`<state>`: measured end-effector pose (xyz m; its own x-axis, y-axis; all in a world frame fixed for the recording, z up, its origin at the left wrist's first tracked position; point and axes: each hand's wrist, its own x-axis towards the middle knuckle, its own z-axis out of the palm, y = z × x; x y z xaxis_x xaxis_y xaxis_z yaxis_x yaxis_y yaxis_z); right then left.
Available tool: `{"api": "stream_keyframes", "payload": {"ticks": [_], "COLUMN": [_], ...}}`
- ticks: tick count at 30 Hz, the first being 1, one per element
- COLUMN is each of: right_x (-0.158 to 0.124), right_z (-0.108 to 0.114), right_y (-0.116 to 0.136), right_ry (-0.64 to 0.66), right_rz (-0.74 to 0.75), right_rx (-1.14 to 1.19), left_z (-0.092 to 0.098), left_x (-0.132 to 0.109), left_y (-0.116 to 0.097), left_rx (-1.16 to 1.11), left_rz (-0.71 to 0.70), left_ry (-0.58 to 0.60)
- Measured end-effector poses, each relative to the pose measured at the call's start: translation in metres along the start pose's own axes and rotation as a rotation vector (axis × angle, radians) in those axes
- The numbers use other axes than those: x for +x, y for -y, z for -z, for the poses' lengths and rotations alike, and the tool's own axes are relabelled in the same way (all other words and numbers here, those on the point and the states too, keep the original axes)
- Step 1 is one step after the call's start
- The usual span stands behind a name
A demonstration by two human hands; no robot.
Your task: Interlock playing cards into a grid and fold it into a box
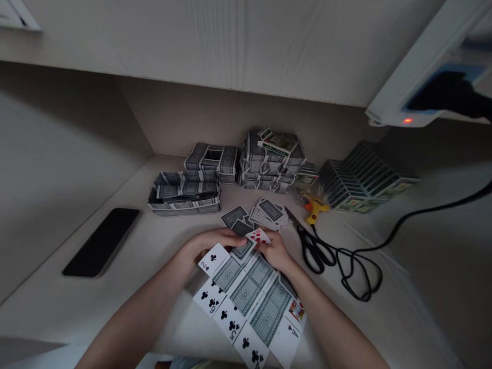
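Note:
A sheet of overlapping playing cards [251,287] hangs tilted between my forearms, patterned backs showing in the middle and club faces along the near edge. At its far end, my left hand [219,240] pinches the edge beside a two of clubs, the thumb over a card back. My right hand [274,250] is closed on the same end, by a red-suited card [258,236]. Parts of the fingers of both hands are hidden under the cards. Just beyond them lies a loose pile of playing cards [269,209], mostly face down.
An open box made of cards [184,205] stands back left, near more card-built boxes [271,166]. Card packs [361,179] are stacked on the right. Black scissors [313,248], a yellow glue gun [315,207] and its cord lie right; a phone [102,242] lies left.

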<state>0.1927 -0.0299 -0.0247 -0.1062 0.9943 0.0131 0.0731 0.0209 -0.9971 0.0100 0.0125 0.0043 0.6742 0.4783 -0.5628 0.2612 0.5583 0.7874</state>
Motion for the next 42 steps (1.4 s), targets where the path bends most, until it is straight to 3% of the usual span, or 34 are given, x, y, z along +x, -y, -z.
{"api": "stream_keyframes", "payload": {"ticks": [3, 21, 29, 36, 42], "right_x": [0.000, -0.001, -0.002, 0.000, -0.001], "right_z": [0.000, -0.001, 0.002, 0.001, -0.001], "right_y": [-0.003, -0.003, 0.002, -0.002, -0.002], "right_ry": [0.017, 0.034, 0.075, 0.029, 0.029], "right_rz": [-0.011, -0.042, -0.043, 0.015, 0.019], "right_rx": [-0.018, -0.132, 0.019, -0.193, -0.207], "left_z": [0.002, 0.002, -0.004, -0.006, -0.003], "left_x": [0.002, 0.009, 0.008, 0.006, 0.003], "left_y": [-0.003, 0.001, 0.001, 0.000, -0.001], "left_rx": [-0.003, 0.175, 0.235, 0.274, 0.282], "left_rz": [0.087, 0.066, -0.010, -0.032, -0.006], "left_ry": [0.082, -0.040, -0.051, -0.060, 0.005]}}
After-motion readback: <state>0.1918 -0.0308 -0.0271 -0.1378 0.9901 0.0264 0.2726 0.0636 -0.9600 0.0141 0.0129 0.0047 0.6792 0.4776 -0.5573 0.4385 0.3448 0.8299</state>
